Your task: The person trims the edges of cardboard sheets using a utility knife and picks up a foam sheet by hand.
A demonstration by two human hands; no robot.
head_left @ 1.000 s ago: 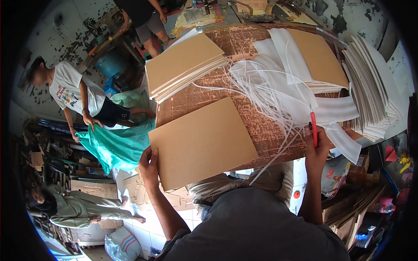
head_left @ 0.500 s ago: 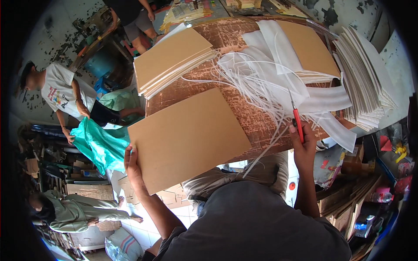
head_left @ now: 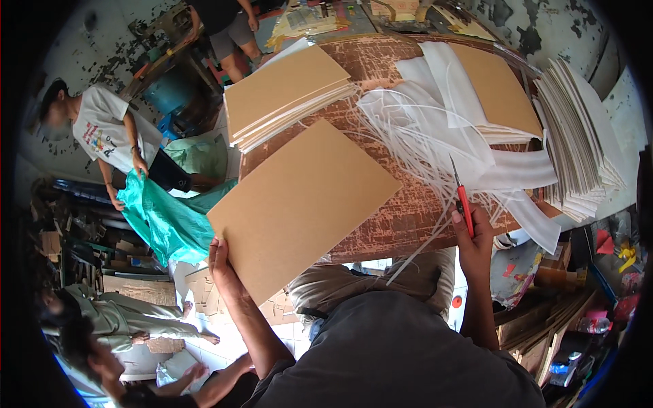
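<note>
My left hand (head_left: 223, 264) grips a brown rectangular board (head_left: 306, 211) by its lower left edge. The board is tilted and extends over the near left part of the table. In my right hand (head_left: 475, 238) is a red-handled cutter (head_left: 464, 202) with a thin pointed metal blade, held upright with the tip away from me. Just beyond the cutter lies a tangle of narrow white foam strips (head_left: 425, 146), with wider white foam pieces (head_left: 520, 170) beside it.
Brown boards with white layers form a stack (head_left: 289, 98) at the far left of the worn table (head_left: 367, 61). Another board pile (head_left: 500, 88) and a tall stack of white sheets (head_left: 578, 136) stand right. At left, a person holds a green plastic sack (head_left: 163, 217); others are lower left and at the back.
The brown board has turned slightly, its far corner swinging left. My right hand keeps the cutter nearly still. Another person has come into view at the lower left. The whole view has shifted a little.
</note>
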